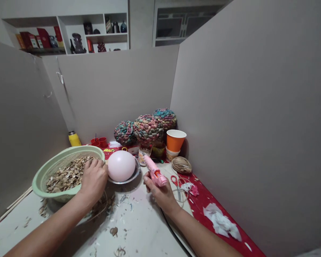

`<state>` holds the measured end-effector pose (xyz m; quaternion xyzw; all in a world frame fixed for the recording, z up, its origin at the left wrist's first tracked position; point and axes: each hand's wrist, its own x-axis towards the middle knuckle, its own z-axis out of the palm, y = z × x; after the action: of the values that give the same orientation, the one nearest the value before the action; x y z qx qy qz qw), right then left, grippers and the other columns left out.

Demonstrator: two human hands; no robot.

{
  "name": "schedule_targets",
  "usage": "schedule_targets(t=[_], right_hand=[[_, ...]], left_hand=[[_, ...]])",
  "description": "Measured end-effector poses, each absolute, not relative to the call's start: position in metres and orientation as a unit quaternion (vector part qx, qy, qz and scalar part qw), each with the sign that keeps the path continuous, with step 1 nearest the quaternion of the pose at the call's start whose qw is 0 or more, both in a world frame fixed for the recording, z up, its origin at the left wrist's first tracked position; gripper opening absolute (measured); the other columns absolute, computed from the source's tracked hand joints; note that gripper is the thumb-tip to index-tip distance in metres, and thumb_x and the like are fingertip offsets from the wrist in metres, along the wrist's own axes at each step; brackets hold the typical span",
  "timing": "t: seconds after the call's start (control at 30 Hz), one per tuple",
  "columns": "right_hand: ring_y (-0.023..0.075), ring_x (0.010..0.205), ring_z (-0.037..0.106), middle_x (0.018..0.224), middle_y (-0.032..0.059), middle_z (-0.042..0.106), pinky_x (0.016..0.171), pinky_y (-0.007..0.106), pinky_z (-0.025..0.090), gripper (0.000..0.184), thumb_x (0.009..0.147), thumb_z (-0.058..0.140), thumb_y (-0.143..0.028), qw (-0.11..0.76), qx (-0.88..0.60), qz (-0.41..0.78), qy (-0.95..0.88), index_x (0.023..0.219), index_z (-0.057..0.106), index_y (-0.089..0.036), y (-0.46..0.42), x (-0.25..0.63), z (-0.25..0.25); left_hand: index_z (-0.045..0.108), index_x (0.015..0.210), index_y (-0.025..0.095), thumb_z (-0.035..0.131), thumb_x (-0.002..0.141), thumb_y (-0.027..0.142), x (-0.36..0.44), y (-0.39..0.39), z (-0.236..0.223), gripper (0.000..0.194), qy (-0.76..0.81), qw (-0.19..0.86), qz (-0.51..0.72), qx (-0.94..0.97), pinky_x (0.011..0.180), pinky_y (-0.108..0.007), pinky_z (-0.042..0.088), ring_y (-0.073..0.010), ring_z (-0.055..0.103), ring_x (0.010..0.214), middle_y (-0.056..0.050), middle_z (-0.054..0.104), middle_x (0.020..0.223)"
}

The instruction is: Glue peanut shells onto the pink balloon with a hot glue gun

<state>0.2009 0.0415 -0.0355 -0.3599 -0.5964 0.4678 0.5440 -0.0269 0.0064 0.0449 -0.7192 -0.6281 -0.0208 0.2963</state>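
In the head view, we identify the working area on the table. A pale pink balloon sits in a shallow metal dish, between the two hands. To its left stands a green basket, part filled with brown shell pieces; further pieces lie scattered beneath and in front of it.

Our left hand is at the basket rim, just beside the balloon. Its fingers are bent inward; we cannot tell whether they are pinching a piece, as the tips are mostly hidden. Our right hand has its fingers clamped around the grip of a pink glue gun. The nozzle points forward and stands apart from the balloon, and a dark cable runs from below the hand towards the near edge.

Status, as far as we can judge: the balloon is inflated and seated, and the gun is in hand. The visible side of the balloon is bare, so we rate this unit as barely begun, with the whole visible surface left uncovered. Behind it, three domes with coloured, knobbly surfaces appear complete. Beside them we note an orange cup, a coil of twine and red-handled scissors, all apart from both hands
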Motion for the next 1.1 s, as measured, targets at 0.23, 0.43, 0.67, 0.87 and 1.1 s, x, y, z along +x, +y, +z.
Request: schedule_targets(t=[0.23, 0.43, 0.67, 0.87, 1.1], right_hand=[[0.0135, 0.055, 0.047, 0.06, -0.0026, 0.052, 0.055, 0.027, 0.04, 0.041, 0.082, 0.066, -0.058, 0.543, -0.361, 0.466, -0.598, 0.082, 0.06, -0.017, 0.041, 0.201, -0.036], [0.0128, 0.054, 0.048, 0.06, -0.0031, 0.052, 0.054, 0.026, 0.04, 0.036, 0.082, 0.068, -0.053, 0.546, -0.358, 0.467, -0.596, 0.082, 0.06, -0.017, 0.043, 0.201, -0.037], [0.0128, 0.053, 0.048, 0.059, -0.0029, 0.052, 0.052, 0.026, 0.041, 0.039, 0.083, 0.066, -0.055, 0.551, -0.358, 0.463, -0.595, 0.082, 0.061, -0.017, 0.045, 0.2, -0.039], [0.0124, 0.053, 0.047, 0.058, -0.0033, 0.051, 0.053, 0.026, 0.04, 0.04, 0.081, 0.068, -0.056, 0.557, -0.357, 0.462, -0.591, 0.082, 0.061, -0.017, 0.045, 0.199, -0.039], [0.014, 0.054, 0.051, 0.058, -0.0011, 0.055, 0.055, 0.027, 0.044, 0.049, 0.079, 0.068, -0.065, 0.562, -0.344, 0.475, -0.583, 0.082, 0.062, -0.017, 0.043, 0.195, -0.04]], left_hand=[[0.074, 0.085, 0.013, 0.048, 0.09, 0.011, -0.026, 0.011, 0.045, 0.026, -0.629, 0.289, -0.011, -0.722, 0.082, -0.048, 0.037, -0.0352, 0.06, 0.092, -0.018, 0.071, 0.091], [0.074, 0.084, 0.013, 0.047, 0.089, 0.01, -0.026, 0.012, 0.044, 0.027, -0.629, 0.286, -0.012, -0.723, 0.082, -0.047, 0.037, -0.0357, 0.06, 0.093, -0.018, 0.071, 0.09], [0.073, 0.085, 0.013, 0.046, 0.09, 0.01, -0.031, 0.012, 0.041, 0.028, -0.626, 0.292, -0.025, -0.723, 0.083, -0.048, 0.037, -0.0359, 0.061, 0.092, -0.017, 0.071, 0.09], [0.072, 0.085, 0.014, 0.045, 0.091, 0.01, -0.034, 0.004, 0.043, 0.029, -0.629, 0.292, -0.034, -0.72, 0.081, -0.047, 0.038, -0.0358, 0.061, 0.091, -0.017, 0.071, 0.089], [0.072, 0.093, 0.013, 0.044, 0.089, 0.004, -0.03, -0.002, 0.041, 0.029, -0.635, 0.275, -0.04, -0.721, 0.083, -0.045, 0.038, -0.0337, 0.062, 0.091, -0.017, 0.073, 0.092]])
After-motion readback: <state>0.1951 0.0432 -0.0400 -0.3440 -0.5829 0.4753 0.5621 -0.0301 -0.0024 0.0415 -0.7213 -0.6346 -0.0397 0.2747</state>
